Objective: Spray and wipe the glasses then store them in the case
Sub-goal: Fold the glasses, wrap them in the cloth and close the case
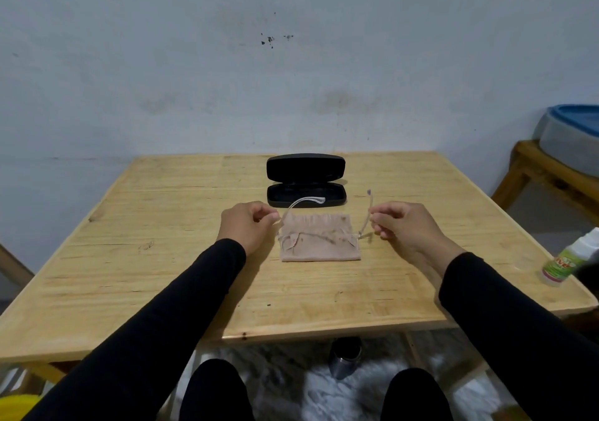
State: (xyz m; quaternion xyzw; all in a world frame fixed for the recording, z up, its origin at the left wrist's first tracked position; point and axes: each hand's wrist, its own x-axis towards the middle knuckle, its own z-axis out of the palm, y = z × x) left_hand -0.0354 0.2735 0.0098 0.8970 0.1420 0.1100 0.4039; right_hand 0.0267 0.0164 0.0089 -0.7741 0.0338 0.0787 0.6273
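Observation:
Clear-framed glasses (319,235) hover just over a beige cloth (321,248) in the middle of the wooden table (162,258). My left hand (248,224) pinches the left temple arm, and my right hand (402,222) pinches the right one, both arms unfolded and pointing away from me. Behind the cloth, a black glasses case (306,193) lies open with its lid raised and nothing visible inside. A small white spray bottle (565,263) with a green label stands at the table's right edge, partly cut off.
The table butts against a pale wall. To the right stands a wooden stool (547,174) bearing a blue and grey basin (570,135). Under the table I see my knees, a furry rug and a dark metal flask (345,357).

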